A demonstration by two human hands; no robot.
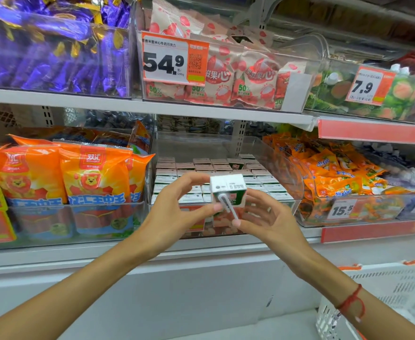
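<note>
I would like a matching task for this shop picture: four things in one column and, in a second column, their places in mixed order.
Things
1. carton
2. purple packs
3. lion bags
4. basket

Places
a. upper shelf, left
b. bottom right corner
c. between the left hand and the right hand
d. lower shelf, left

Pairs: 1-c, 2-a, 3-d, 4-b
</note>
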